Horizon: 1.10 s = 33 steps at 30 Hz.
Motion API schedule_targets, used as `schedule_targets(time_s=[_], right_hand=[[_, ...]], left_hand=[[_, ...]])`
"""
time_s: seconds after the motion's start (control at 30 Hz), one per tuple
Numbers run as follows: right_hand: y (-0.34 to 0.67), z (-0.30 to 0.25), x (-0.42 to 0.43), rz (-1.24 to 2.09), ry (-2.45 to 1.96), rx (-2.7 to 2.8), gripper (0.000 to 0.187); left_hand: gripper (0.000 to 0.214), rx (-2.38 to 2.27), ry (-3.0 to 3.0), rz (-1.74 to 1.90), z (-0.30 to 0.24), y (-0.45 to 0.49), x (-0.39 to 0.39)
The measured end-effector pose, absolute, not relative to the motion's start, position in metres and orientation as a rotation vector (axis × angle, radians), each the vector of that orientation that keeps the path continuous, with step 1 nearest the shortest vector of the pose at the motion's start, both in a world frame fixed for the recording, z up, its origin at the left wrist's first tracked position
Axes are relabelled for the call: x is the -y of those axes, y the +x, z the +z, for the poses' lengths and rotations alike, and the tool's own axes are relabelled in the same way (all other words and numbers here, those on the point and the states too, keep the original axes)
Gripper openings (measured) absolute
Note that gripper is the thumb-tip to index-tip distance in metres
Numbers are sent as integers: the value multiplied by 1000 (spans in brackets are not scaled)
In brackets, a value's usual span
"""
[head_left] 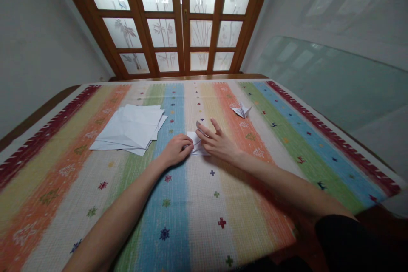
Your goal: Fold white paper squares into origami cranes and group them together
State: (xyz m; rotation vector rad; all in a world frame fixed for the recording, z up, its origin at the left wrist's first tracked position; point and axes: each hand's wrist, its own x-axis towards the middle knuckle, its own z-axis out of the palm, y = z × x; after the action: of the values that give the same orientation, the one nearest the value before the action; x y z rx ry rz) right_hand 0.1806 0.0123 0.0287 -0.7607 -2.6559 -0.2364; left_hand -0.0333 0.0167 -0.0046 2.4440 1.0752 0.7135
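Observation:
A small folded piece of white paper (198,150) lies on the table between my two hands, its ends partly hidden by them. At its left edge my left hand (176,149) is closed, thumb and fingers pinching the paper. My right hand (220,142) rests over the paper's right part with its fingers spread, the index and thumb side near the top edge. Faint crease lines show on the bit of paper left uncovered.
A loose stack of white paper sheets (130,125) sits to the left. Farther right stands a pointed, folded paper figure (242,111). A striped, patterned tablecloth (165,216) covers the table. Wooden glass-paned doors (185,46) close off the far end.

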Motion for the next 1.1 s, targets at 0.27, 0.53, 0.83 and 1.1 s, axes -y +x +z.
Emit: schedule_targets(time_s=[0.27, 0.53, 0.83, 1.1], right_hand=[[170, 14, -12, -269, -854, 2609, 33], [190, -13, -18, -177, -885, 2321, 35], [205, -17, -33, 242, -1067, 2028, 64], [184, -21, -34, 341, -1309, 2034, 45]], left_hand=[[16, -1139, 2446, 735, -9, -32, -16], [16, -1273, 2483, 704, -13, -31, -15], [35, -1267, 2719, 472, -8, -25, -10], [35, -1297, 2819, 370, -6, -25, -8]])
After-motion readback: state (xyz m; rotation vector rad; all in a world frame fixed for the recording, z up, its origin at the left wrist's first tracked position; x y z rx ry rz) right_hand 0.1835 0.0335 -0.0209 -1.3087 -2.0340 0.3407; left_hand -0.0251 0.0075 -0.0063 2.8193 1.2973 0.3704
